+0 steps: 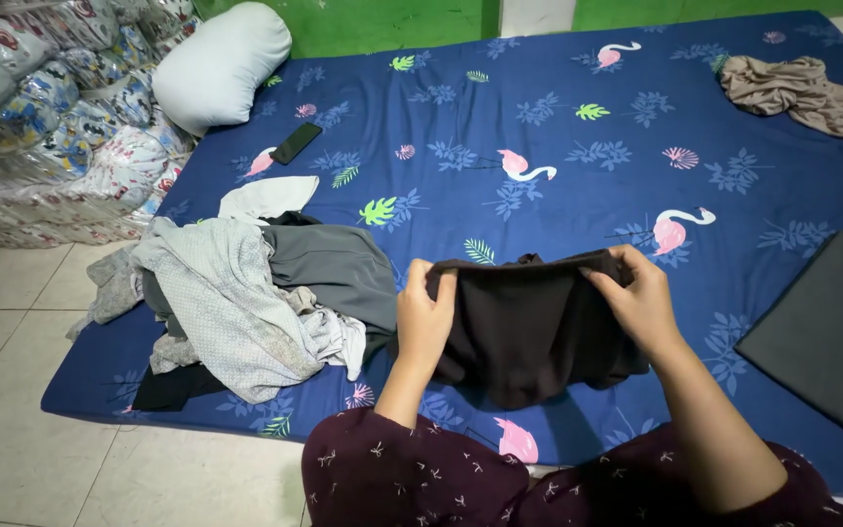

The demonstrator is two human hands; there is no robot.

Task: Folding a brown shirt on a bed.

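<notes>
Two hands grip 1 dark garment [529, 327] by its top edge, over the near part of a blue mattress [558, 127] w/ flamingo & leaf print. Left hand [425, 317] is curled shut on the garment's left corner, fingers folded over the edge, thumb side toward the cloth. Right hand [642, 301] is clenched on the right corner, fingers pinching the fabric from above. Garment hangs betw. both hands, top edge stretched roughly level, lower part bunched and resting on the mattress just in front of the person's lap, which is in dark maroon patterned cloth [421, 478]. Left of the hands: 1 heap of unfolded clothes [246, 293], grey, white & dark pieces mixed, exact no. can't be told, its grey part nearly touching the held garment. 1 black phone [296, 142] lies on the mattress farther back, near 1 pale bolster pillow [221, 63] at the far left corner. 1 crumpled tan garment [802, 93] sits at far right, well apart. 1 flat dark grey folded piece [831, 332] lies at the right edge. Stack of plastic-wrapped printed bundles [51, 107] stands left of the mattress on a tiled floor [12, 390].
</notes>
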